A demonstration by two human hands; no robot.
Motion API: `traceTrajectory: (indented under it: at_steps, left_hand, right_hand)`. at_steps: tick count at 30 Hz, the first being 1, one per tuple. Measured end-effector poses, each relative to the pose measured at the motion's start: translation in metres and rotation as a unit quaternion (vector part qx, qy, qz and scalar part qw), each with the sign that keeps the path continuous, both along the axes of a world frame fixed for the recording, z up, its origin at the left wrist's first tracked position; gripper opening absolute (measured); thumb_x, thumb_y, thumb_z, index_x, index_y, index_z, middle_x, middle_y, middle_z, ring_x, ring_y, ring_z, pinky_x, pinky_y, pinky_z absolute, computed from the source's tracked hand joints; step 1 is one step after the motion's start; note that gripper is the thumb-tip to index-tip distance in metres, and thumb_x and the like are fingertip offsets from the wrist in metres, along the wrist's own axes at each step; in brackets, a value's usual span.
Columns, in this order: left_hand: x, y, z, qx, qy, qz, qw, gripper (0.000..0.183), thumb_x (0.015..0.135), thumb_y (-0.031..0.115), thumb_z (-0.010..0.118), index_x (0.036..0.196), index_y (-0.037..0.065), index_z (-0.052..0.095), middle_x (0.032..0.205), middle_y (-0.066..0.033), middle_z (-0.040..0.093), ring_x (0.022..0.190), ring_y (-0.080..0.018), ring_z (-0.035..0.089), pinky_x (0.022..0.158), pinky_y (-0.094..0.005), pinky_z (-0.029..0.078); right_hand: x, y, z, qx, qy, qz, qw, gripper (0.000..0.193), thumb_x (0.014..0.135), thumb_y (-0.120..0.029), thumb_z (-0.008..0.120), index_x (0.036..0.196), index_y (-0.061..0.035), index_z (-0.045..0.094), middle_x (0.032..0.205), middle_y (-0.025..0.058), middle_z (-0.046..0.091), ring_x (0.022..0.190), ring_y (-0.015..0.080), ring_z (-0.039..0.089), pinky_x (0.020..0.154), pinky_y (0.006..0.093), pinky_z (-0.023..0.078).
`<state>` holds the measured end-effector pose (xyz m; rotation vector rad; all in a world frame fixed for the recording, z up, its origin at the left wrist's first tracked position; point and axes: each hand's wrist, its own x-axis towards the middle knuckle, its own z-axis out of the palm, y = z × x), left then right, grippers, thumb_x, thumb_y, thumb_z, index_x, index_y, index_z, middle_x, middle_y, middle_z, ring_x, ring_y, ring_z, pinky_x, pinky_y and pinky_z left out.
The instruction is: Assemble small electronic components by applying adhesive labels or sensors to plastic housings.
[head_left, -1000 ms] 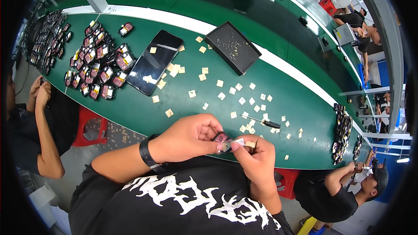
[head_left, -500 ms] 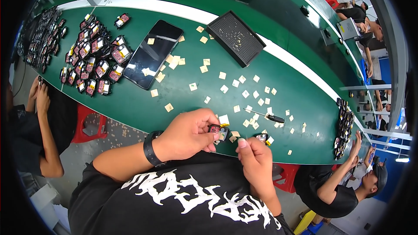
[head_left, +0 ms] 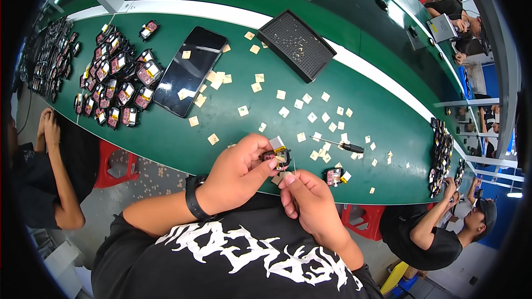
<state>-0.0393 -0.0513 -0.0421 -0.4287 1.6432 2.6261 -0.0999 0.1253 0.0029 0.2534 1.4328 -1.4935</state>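
the left hand (head_left: 235, 174) has its grip pinched on a small black-cased module (head_left: 285, 158), thumb on the near side and fingers behind. the module is held up just above the near edge of the green surface (head_left: 166, 138), with a silver block (head_left: 276, 143) banded in yellow at its upper side. the right hand (head_left: 310, 202) has its grip closed between thumb and forefinger on a thin pale piece (head_left: 295, 167), too fine to tell as wire, strip or tool; its tip stands beside the module, though contact cannot be made out.

this seems to be delicate work, so the person would do well to let the left grip hold by the casing, firm but without squeezing the block. the right grip is best light and close to the tip, its wrist braced, moving in small strokes. the left thumb should leave the module's face in clear sight. a second module (head_left: 334, 176) lies near the right hand, and a screwdriver (head_left: 352, 148) rests beyond it among cream squares (head_left: 243, 111); the right elbow and fingers should swing clear of both.
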Motion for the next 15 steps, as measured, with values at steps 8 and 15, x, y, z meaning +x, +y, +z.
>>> traceTrajectory:
  at_steps: [8,15]
  left_hand:
    - [0.0073,-0.0052,-0.0025,-0.085,0.005,-0.056,0.995,0.014,0.104,0.000,0.053,0.118,-0.003,0.052,0.113,-0.0110,0.066,0.100,-0.0115,0.065,0.088,-0.0287,0.054]
    - [0.0047,-0.0084,0.0021,-0.108,-0.010,-0.068,0.992,0.012,0.104,0.001,0.053,0.115,-0.003,0.051,0.109,-0.0110,0.067,0.099,-0.0134,0.067,0.089,-0.0298,0.057]
  right_hand:
    - [-0.0019,-0.0023,-0.0070,-0.034,-0.068,-0.048,0.996,0.025,0.107,-0.026,0.055,0.096,-0.0041,0.060,0.069,0.0002,0.054,0.054,0.0071,0.043,0.048,0.0226,0.031]
    - [0.0058,-0.0065,-0.0074,-0.012,-0.014,-0.065,0.998,0.027,0.107,-0.027,0.056,0.095,-0.0035,0.061,0.067,-0.0010,0.053,0.054,0.0059,0.041,0.048,0.0223,0.030]
